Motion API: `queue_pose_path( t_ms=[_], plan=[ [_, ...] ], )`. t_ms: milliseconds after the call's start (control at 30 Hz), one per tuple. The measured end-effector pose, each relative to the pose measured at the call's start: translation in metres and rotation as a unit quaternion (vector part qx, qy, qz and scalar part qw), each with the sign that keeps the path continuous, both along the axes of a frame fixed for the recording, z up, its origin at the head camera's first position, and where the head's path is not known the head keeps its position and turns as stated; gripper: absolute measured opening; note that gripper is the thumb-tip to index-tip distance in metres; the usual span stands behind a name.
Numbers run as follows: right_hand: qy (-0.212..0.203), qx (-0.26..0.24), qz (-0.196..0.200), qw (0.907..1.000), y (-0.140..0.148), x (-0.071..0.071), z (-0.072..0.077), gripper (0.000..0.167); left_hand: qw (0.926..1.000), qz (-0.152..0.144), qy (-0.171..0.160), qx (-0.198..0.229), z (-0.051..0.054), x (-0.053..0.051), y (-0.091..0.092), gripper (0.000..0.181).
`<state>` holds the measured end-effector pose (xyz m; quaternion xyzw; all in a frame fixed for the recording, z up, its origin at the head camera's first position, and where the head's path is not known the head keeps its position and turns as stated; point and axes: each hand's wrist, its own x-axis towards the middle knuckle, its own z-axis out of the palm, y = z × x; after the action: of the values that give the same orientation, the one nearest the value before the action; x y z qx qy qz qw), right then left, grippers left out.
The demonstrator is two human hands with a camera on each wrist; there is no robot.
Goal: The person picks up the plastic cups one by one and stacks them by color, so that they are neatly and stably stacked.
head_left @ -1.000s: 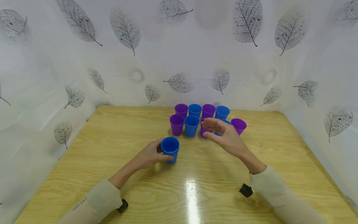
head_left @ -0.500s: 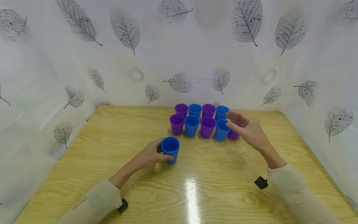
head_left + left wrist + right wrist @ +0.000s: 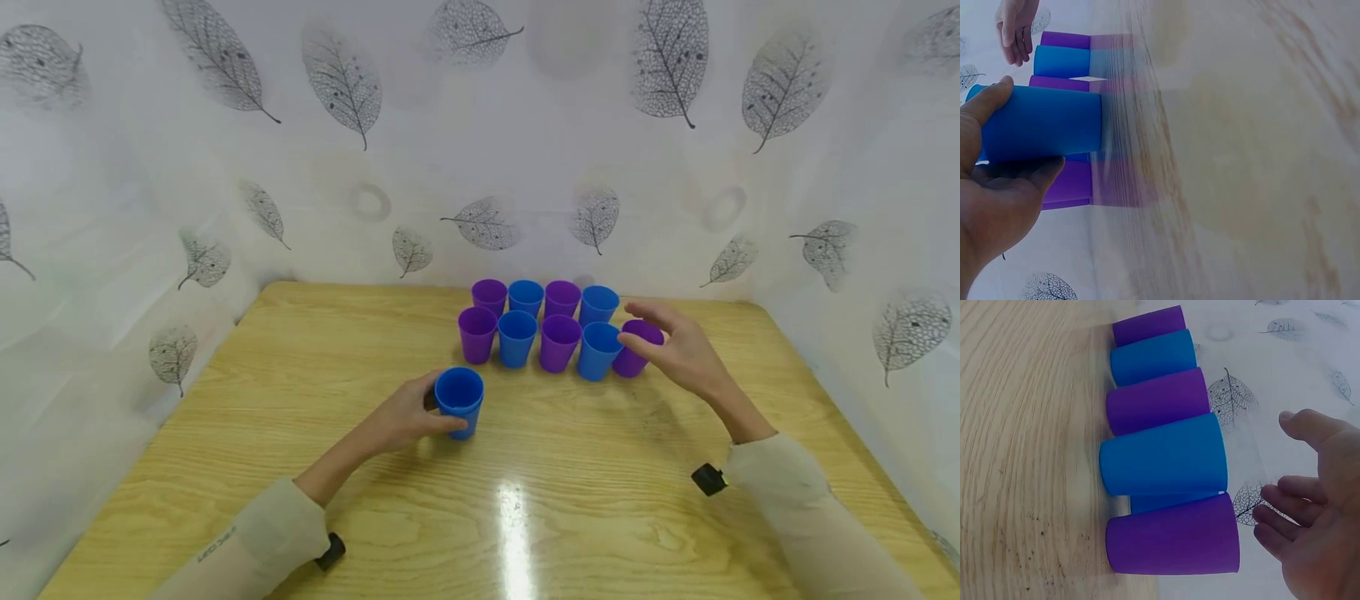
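In the head view, my left hand (image 3: 408, 417) grips a blue cup (image 3: 467, 423) upright near the middle of the table, thumb on its near side. The left wrist view shows fingers and thumb around this cup (image 3: 1047, 122). Beside the purple cup (image 3: 632, 360) at the right end of the front row is my right hand (image 3: 678, 350), its thumb and fingers spread and holding nothing. In the right wrist view, a gap separates the hand (image 3: 1316, 500) from that purple cup (image 3: 1172, 540). Left of it in the front row stands another blue cup (image 3: 597, 354).
Purple and blue cups alternate in two rows at the back of the wooden table (image 3: 337, 333). A purple cup (image 3: 477, 337) starts the front row at left; a blue cup (image 3: 600, 302) ends the back row. A leaf-patterned white cloth (image 3: 525, 150) hangs behind.
My right hand has moved right, from over the front row to its right end. The end purple cup has shifted toward the blue cup beside it. The left hand has stayed put.
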<state>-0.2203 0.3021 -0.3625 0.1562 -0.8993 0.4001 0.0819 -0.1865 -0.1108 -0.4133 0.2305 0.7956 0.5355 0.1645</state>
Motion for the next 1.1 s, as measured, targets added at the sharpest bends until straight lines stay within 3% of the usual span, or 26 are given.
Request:
queue_pose_path(
  t_ms=[367,567,867,1100],
  plan=[
    [0.051,0.079,0.033,0.995,-0.005,-0.009,-0.013,0.057,1.0,-0.002,0.001,0.001,-0.001,0.0,-0.001,0.068],
    [0.046,0.099,0.042,0.9931,-0.005,-0.015,-0.019,0.061,1.0,0.0,-0.002,0.002,-0.001,0.0,-0.001,0.068],
    [0.103,0.12,0.068,0.9851,-0.009,-0.021,-0.027,0.057,1.0,-0.002,-0.005,0.008,-0.001,0.0,-0.001,0.068],
    [0.109,0.122,0.076,0.9836,-0.012,-0.021,-0.029,0.053,0.9999,-0.001,-0.006,0.01,-0.001,0.0,0.0,0.068]
  ],
)
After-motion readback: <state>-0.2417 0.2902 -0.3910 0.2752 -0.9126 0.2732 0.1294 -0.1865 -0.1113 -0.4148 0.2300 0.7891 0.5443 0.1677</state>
